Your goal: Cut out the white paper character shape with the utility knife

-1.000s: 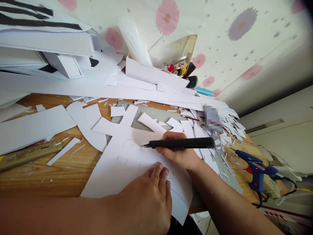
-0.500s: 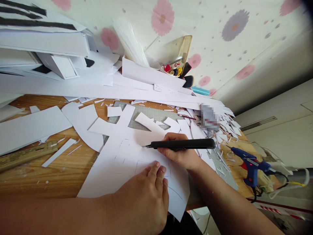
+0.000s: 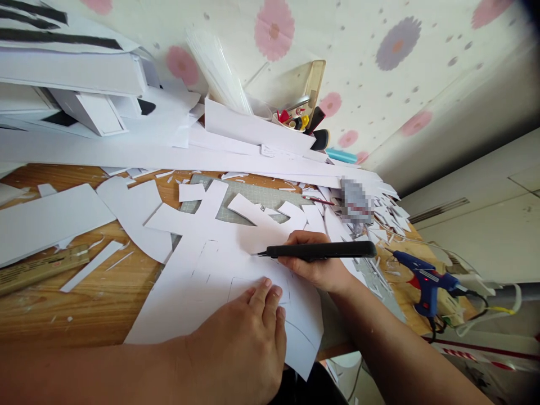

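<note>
A large white foam board sheet (image 3: 177,287) with thin marked lines lies over a green cutting mat (image 3: 253,194). My left hand (image 3: 257,326) rests flat on the sheet, its fingers stretched out close together over a drawn rectangle. In my right hand (image 3: 314,264) is a black utility knife (image 3: 320,250), held nearly level. Its thin blade points left, just above or on the sheet; whether the tip touches I cannot tell. Left of the blade, a narrow dashed outline is marked on the board.
White board scraps litter the wooden table (image 3: 113,287). A blue glue gun (image 3: 426,281) stands at the right. White board structures (image 3: 67,73) fill the back left. Behind the sheet are a cup of tools (image 3: 295,121) and clear sticks (image 3: 219,70). A tan box (image 3: 46,267) lies left.
My right hand and the knife have shifted slightly right over the sheet. My left hand stays in place on the board. The whole view has drifted a little.
</note>
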Motion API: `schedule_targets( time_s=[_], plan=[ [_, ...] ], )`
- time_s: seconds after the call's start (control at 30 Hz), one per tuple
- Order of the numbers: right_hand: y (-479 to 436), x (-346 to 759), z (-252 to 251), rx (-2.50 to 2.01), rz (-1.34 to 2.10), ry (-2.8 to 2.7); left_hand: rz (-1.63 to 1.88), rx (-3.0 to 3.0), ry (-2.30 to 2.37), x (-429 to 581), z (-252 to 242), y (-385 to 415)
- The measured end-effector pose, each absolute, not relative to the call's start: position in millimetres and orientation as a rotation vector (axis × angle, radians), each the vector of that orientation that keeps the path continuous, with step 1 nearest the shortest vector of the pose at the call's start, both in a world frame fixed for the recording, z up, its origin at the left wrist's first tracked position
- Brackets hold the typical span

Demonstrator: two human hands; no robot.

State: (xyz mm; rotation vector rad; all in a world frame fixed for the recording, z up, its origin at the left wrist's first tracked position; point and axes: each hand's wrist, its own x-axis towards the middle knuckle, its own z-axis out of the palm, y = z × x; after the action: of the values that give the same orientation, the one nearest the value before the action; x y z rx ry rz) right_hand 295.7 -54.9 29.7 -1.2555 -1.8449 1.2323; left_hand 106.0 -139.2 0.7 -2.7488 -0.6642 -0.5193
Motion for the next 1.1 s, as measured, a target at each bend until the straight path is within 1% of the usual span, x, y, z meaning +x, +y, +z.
schedule_targets(
  time_s=[0.4, 0.8, 0.93, 1.1],
  plan=[
    [-58, 310, 27, -1.27, 1.192, -1.874, -0.667, -2.697, -0.785, 112, -23, -148],
    [-62, 322, 26, -1.299, 1.185, -1.847, -0.586, -2.736, -0.701, 107, -1, -140],
    [-64, 326, 25, -1.297, 1.177, -1.841, -0.622, -2.714, -0.712, 106, 1, -140],
    [-67, 327, 26, -1.314, 1.162, -1.859, -0.582, -2.719, -0.687, 106, 4, -138]
  ],
)
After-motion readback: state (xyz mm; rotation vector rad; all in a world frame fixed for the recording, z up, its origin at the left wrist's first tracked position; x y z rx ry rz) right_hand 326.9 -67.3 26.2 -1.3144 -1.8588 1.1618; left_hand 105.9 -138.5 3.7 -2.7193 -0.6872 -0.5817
